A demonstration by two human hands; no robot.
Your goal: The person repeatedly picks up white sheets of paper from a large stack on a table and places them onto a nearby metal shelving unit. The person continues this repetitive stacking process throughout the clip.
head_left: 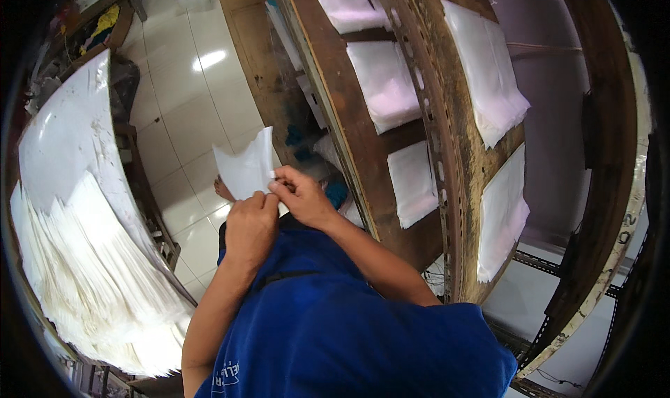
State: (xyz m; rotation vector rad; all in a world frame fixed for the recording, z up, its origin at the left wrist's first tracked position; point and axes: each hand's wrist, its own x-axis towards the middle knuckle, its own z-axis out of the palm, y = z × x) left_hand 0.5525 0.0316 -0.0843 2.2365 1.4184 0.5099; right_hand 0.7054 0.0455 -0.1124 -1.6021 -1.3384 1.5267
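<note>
A thin stack of white, slightly see-through plastic sheets or bags is held up in front of my body, above the tiled floor. My left hand is closed on its lower edge, fingers curled with the knuckles upward. My right hand pinches the right-hand edge close to the lower corner, thumb and forefinger together. Both hands are nearly side by side. The upper part of the stack stands free, its top edge curving down between two raised corners. What lies under my left fingers is hidden.
At left, a table bears a large fanned pile of white sheets. On the right, wooden shelves with metal uprights hold several white stacks. Pale floor tiles run between them. A bare foot shows below the held stack.
</note>
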